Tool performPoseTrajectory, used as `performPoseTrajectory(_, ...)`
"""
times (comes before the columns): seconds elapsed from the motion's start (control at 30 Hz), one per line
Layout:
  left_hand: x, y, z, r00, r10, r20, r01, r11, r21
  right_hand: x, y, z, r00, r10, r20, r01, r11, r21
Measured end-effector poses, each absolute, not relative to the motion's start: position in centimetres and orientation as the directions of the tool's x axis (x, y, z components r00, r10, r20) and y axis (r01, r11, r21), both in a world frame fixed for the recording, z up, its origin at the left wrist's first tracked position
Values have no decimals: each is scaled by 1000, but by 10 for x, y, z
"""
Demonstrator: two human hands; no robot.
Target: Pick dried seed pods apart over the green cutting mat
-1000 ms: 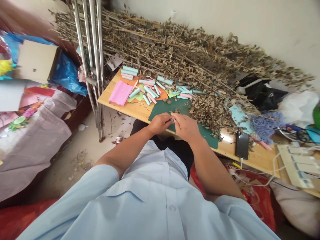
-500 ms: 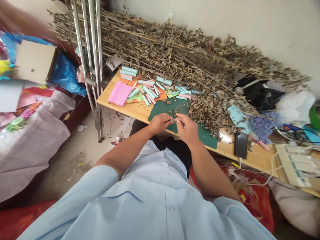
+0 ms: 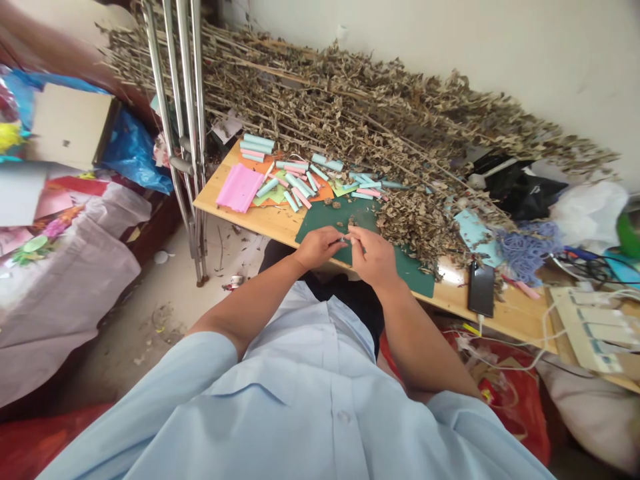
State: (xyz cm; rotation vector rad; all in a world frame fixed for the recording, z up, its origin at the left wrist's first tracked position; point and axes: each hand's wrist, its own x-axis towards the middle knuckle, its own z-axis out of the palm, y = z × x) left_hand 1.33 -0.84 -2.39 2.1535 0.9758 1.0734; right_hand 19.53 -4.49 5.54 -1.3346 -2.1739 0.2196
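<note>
My left hand (image 3: 318, 245) and my right hand (image 3: 373, 255) meet fingertip to fingertip over a dark green cutting mat (image 3: 417, 274) at the near edge of a wooden table (image 3: 505, 313). Both are closed in a pinch on a small pale piece (image 3: 345, 239) too tiny to name. Just beyond lie several rolled paper tubes (image 3: 300, 183) in light blue and pink, on orange and green sheets. A pink corrugated sheet (image 3: 241, 187) lies to their left. A heap of dried leafy stems (image 3: 360, 113) covers the back of the table.
A black phone (image 3: 481, 289) lies at the table's near edge to the right, beside blue yarn (image 3: 530, 248) and cables. Metal crutches (image 3: 183, 127) lean at the table's left corner. A cloth-covered bundle (image 3: 65, 280) and a cardboard box (image 3: 70, 123) stand at the left.
My hands stay together over the mat with only small finger shifts; the right hand has turned slightly. The view has drifted a little.
</note>
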Motion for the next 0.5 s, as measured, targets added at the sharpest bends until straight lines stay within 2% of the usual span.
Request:
performPoseTrajectory(0.27,12,-9,-23,431,778,457,359,-612,705,194,-45,52,-466,823,325,784,554,-279)
performPoseTrajectory(0.33,12,-9,-23,427,778,461,363,-615,700,194,-45,54,-450,827,336,778,548,-306)
performPoseTrajectory(0.5,12,-8,-26,426,778,462,356,-614,705,204,-38,50,-345,852,394,713,511,-480)
